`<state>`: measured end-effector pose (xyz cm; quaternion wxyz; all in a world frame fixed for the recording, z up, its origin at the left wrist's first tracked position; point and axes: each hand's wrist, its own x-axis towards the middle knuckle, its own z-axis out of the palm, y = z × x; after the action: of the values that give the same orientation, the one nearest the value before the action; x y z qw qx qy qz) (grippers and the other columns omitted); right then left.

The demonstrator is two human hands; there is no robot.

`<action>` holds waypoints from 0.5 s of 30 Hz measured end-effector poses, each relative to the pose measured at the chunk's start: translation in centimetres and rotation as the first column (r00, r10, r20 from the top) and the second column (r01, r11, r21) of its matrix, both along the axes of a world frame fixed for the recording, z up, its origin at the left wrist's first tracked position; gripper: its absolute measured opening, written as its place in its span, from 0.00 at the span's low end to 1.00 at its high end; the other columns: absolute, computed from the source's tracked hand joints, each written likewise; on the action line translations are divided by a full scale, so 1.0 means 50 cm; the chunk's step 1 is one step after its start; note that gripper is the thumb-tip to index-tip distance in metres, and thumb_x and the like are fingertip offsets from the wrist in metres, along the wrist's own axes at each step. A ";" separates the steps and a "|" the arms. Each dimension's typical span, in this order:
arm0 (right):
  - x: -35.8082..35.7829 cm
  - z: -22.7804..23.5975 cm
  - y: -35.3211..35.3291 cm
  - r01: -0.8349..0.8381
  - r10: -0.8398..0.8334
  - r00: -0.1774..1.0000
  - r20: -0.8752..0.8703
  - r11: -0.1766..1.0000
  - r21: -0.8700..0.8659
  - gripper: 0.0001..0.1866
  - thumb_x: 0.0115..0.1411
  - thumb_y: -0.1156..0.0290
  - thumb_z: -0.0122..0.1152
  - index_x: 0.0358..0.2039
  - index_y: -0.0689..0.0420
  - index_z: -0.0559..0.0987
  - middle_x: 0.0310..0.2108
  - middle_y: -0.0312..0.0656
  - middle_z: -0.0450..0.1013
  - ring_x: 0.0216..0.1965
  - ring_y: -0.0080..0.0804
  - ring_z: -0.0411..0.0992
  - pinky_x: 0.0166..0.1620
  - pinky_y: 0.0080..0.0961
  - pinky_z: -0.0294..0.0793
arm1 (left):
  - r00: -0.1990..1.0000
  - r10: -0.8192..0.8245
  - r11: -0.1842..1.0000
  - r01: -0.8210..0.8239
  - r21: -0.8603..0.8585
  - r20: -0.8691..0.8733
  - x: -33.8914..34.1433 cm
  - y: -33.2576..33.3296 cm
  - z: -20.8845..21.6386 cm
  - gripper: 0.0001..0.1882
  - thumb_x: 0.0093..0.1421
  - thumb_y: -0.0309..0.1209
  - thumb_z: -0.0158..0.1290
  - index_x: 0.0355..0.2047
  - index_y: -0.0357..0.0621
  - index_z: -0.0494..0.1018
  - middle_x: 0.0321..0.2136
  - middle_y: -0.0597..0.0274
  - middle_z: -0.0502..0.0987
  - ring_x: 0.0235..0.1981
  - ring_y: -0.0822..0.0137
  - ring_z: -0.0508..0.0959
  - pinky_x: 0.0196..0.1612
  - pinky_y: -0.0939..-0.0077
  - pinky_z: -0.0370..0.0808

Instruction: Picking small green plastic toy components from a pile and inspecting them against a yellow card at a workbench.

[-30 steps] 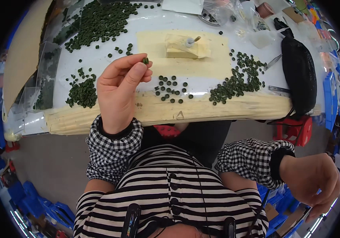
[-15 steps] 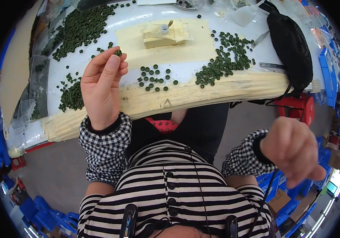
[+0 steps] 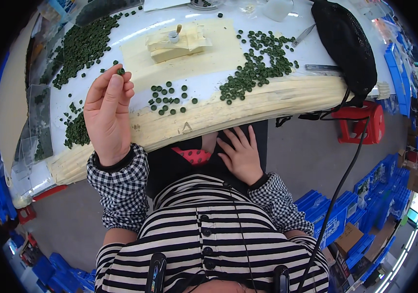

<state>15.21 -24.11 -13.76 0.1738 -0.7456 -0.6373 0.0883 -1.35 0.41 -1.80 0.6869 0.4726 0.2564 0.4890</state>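
My left hand (image 3: 109, 107) is raised over the left part of the table. Between its thumb and forefinger it pinches a small dark green toothed piece (image 3: 121, 71), like a little gear. Beside that wrist lies a small heap of green pieces (image 3: 76, 131). My right hand (image 3: 242, 155) rests palm down on my dark-clothed thigh, fingers spread, holding nothing. On the table between the hands lies a loose group of green toothed pieces (image 3: 171, 100). A bigger spread of green pieces (image 3: 248, 75) lies to the right.
A tape-covered block (image 3: 177, 49) bears a small cup with a stick. The largest green pile (image 3: 84, 46) is at the far left. Tweezers (image 3: 304, 35), a metal strip (image 3: 323, 68) and a black mesh bag (image 3: 348, 46) lie right. A red stool (image 3: 372, 124) stands below.
My right hand has come from the far right, off the table, inward onto my thigh. My left hand still pinches the green piece. The whole view has shifted slightly.
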 end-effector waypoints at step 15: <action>-0.073 0.021 0.057 -0.462 0.475 0.880 -0.025 0.866 0.189 0.11 0.49 0.72 0.54 0.32 0.62 0.80 0.35 0.42 0.75 0.51 0.38 0.70 0.66 0.38 0.58 | 0.999 -0.010 0.999 0.009 -0.034 -0.030 0.004 0.011 -0.001 0.15 0.67 0.26 0.49 0.52 0.33 0.70 0.41 0.57 0.78 0.38 0.76 0.77 0.42 0.87 0.76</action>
<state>11.55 -21.25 -12.72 0.2355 -0.5464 -0.7979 0.0971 -1.13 0.95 -1.86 0.6931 0.4697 0.2726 0.4740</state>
